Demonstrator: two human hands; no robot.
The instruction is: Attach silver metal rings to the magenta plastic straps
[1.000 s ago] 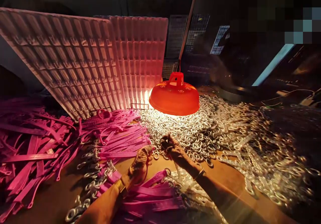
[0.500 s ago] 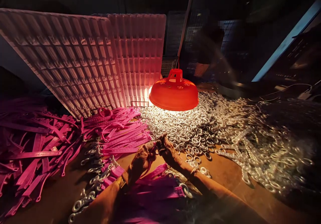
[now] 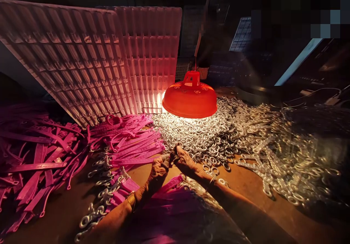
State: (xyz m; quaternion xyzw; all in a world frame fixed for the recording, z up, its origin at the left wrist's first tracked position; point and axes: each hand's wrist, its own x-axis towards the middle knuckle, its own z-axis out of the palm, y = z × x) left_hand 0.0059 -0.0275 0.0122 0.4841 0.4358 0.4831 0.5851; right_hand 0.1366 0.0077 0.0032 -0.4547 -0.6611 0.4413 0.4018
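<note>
Under the lamp, my left hand (image 3: 160, 166) and my right hand (image 3: 185, 159) meet, fingertips pinched together and touching. Both are closed around something small and dark that the fingers mostly hide; I cannot make it out. Just beyond them spreads a heap of metal rings (image 3: 202, 134). Pink straps (image 3: 136, 147) lie in a bundle to the left of my left hand. More pink straps (image 3: 175, 204), dim and partly covered by my forearms, lie below my hands. Metal hardware (image 3: 104, 185) with rings and links runs along the ends of other straps at the left.
A red lamp (image 3: 190, 96) hangs low over the rings. Two ribbed translucent panels (image 3: 90, 61) stand at the back left. Loose pink straps (image 3: 43, 167) pile up at far left. Chained metal pieces (image 3: 279, 163) cover the right side. A cable (image 3: 322, 90) lies at the back right.
My hands remain pinched together, with the left fingers shifted slightly. A pink strip seen below my left hand earlier no longer shows. The view has tilted a little; a dim figure at the back has moved.
</note>
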